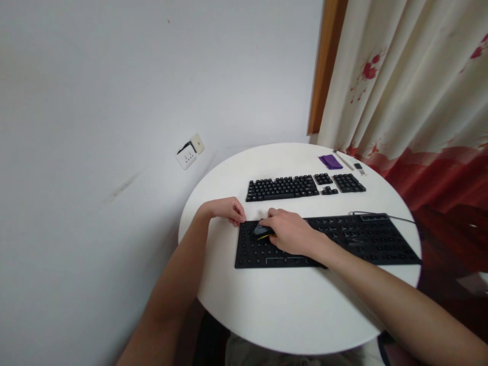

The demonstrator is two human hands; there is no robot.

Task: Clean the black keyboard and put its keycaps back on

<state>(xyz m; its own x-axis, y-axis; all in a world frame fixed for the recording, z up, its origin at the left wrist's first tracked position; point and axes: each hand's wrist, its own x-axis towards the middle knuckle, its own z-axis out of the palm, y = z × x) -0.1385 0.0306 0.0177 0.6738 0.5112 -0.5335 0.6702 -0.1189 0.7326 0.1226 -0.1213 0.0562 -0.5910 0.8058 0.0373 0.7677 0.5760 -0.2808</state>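
Note:
A black keyboard base [366, 244] lies flat on the round white table, its keycaps off and its rows of switch posts showing. My left hand [229, 209] is at its upper left corner, fingers curled together against the edge. Over the left part of the base, my right hand [290, 230] grips a small black-and-grey tool with a yellow edge [263, 231]. The tool's lower side faces the base; my fingers partly hide it, so its exact kind is unclear. Behind the base, the removed black keycaps [282, 188] are laid out in keyboard order.
A purple cloth [331, 161], a pale stick-like item [345, 160] and a small black-and-clear item [359, 168] lie at the back right. A cable [400, 219] runs off the table's right side. A wall with a socket [186, 157] stands left; a curtain [381, 101] hangs right.

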